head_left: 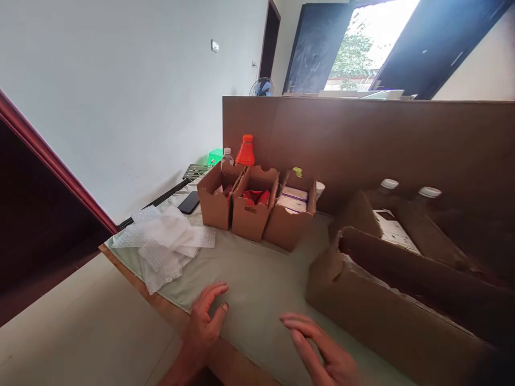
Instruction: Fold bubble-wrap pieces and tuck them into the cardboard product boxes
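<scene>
My left hand (205, 319) rests at the near edge of the table (249, 279), fingers spread and holding nothing. My right hand (317, 348) hovers just above the pale green cloth, fingers stretched out flat, also holding nothing. A large open cardboard box (386, 316) lies right of my right hand. A pile of bubble wrap (164, 241) lies to the left, beyond my left hand.
Three small open cardboard boxes (253, 206) with red and white packets stand at the back. Behind them are an orange bottle (245, 151) and a clear bottle (227, 156). A black phone (189, 202) lies nearby. A tall cardboard wall (362, 139) backs the table.
</scene>
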Tool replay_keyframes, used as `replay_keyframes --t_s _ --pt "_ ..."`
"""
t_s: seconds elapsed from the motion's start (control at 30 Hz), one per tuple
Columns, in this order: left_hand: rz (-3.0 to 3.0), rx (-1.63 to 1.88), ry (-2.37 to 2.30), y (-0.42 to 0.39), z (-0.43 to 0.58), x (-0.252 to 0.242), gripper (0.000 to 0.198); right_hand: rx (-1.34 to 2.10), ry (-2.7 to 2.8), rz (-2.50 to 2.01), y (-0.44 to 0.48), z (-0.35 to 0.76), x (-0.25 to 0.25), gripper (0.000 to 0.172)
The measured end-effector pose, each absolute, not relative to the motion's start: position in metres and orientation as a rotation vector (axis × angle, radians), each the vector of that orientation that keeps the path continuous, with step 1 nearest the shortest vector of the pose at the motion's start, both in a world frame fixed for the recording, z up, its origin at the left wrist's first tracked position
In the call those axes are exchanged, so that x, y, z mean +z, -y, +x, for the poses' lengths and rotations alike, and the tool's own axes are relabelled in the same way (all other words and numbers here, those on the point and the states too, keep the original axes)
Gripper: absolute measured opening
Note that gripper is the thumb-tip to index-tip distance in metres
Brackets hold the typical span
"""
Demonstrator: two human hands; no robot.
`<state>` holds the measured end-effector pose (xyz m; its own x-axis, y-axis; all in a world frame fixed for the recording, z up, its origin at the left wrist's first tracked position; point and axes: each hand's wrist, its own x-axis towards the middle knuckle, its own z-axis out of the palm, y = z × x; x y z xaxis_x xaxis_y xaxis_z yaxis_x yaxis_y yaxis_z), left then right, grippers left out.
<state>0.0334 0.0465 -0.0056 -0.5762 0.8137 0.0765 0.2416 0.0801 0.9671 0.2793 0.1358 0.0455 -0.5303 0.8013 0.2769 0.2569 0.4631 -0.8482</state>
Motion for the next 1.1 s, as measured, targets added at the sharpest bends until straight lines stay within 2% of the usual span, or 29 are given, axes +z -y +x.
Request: replay_keyframes --t_s 0.1,0.23,0.4,0.53,0.6,0.7,0.87,1.0,1.1 --pt "1.087 1.594 -1.873 -0.037 0.015 -0.014 0.032 1.014 2.101 -0.655 -0.15 0.188 0.077 0.021" --pt "1.2 1.567 -1.896 -0.028 0.007 -0.027 0.03 1.067 2.21 -0.509 -0.18 0.073 0.086 0.026" --pt "1.732 1.711 -1.803 -0.028 0.004 -0.053 0.033 1.137 2.383 -0.653 -0.213 -0.059 0.076 0.033" --pt "1.891 1.806 -1.67 -0.03 0.004 -0.08 0.034 1.234 2.35 -0.744 -0.224 -0.109 0.075 0.043" --pt "1.727 1.769 -1.669 -0.026 0.004 -0.091 0.035 1.257 2.278 -0.77 -0.221 -0.103 0.082 0.049" --pt "1.129 1.808 -1.565 -0.023 0.003 -0.091 0.041 1.316 2.137 -0.751 -0.208 -0.056 0.103 0.049" --pt "0.177 1.891 -0.94 -0.03 -0.005 -0.035 0.066 1.732 1.532 -0.729 -0.176 0.064 0.128 0.046" --pt "0.092 1.706 -0.581 -0.024 0.012 0.008 0.066 1.793 1.311 -0.908 -0.148 0.138 0.09 0.051" --pt "0.176 1.593 -0.602 -0.014 0.04 0.012 0.062 1.786 1.136 -1.077 -0.123 0.177 0.045 0.056"
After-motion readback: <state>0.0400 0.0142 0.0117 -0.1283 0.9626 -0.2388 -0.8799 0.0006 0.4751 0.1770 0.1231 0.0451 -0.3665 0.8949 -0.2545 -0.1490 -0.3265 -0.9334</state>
